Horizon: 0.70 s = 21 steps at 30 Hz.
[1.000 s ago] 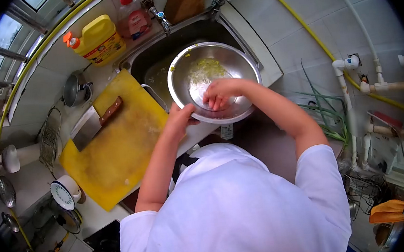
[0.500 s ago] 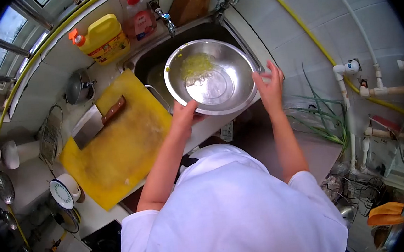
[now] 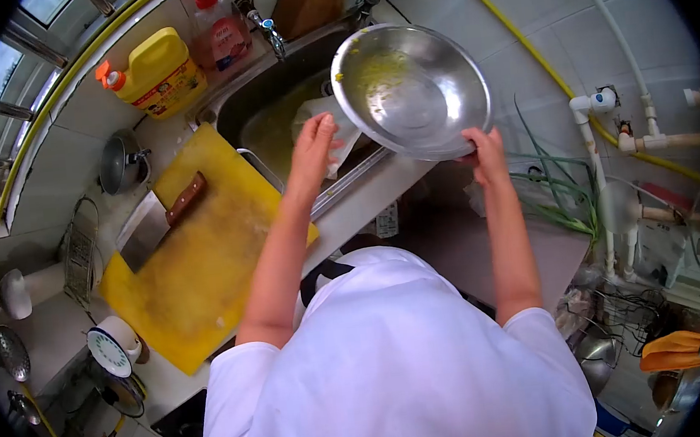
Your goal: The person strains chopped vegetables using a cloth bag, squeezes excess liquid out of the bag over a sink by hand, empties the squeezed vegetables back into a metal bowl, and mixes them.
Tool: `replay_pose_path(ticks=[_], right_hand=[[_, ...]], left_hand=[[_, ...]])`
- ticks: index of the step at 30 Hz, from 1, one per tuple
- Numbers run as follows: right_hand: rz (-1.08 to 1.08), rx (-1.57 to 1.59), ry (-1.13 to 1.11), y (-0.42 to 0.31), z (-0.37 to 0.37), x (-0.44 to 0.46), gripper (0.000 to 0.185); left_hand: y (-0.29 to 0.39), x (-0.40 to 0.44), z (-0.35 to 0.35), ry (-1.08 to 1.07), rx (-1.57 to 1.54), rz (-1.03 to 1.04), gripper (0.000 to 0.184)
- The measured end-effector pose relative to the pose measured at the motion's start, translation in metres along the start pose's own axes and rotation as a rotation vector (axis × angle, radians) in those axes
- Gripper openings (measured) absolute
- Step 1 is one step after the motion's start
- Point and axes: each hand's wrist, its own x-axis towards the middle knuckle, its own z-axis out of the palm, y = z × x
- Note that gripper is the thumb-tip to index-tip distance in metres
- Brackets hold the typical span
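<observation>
Metal bowl (image 3: pixel 427 99) | edge in right fingers (image 3: pixel 473 135) | near left fingers (image 3: pixel 324 126)

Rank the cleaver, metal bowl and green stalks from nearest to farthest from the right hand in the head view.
1. Metal bowl: its rim is in the right hand.
2. Green stalks: to that hand's right.
3. Cleaver: far left, on the yellow board.

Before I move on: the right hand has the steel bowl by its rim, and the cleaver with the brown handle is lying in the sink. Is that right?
Not quite: the head view shows the brown-handled cleaver lying on the yellow cutting board, not in the sink. The rest is right: the right hand has the steel bowl by its rim.
</observation>
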Motion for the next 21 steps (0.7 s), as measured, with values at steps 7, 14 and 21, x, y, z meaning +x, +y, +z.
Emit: replay_pose_path(ticks=[7,14,21], right_hand=[[-0.027,-0.093,0.028,-0.015,-0.047,-0.006,0.037],[0.046,-0.09,0.093,-0.011,-0.06,-0.018,0.036],[0.018,-0.138,0.017,-0.002,-0.079,-0.019,0.036]], left_hand=[[-0.038,0.001,0.017,-0.06,1.157,0.493,0.022],[-0.093,0.042,0.001,-0.199,1.788,0.454,0.021],[-0.035,0.046,-0.019,0.266,1.201,0.563,0.033]])
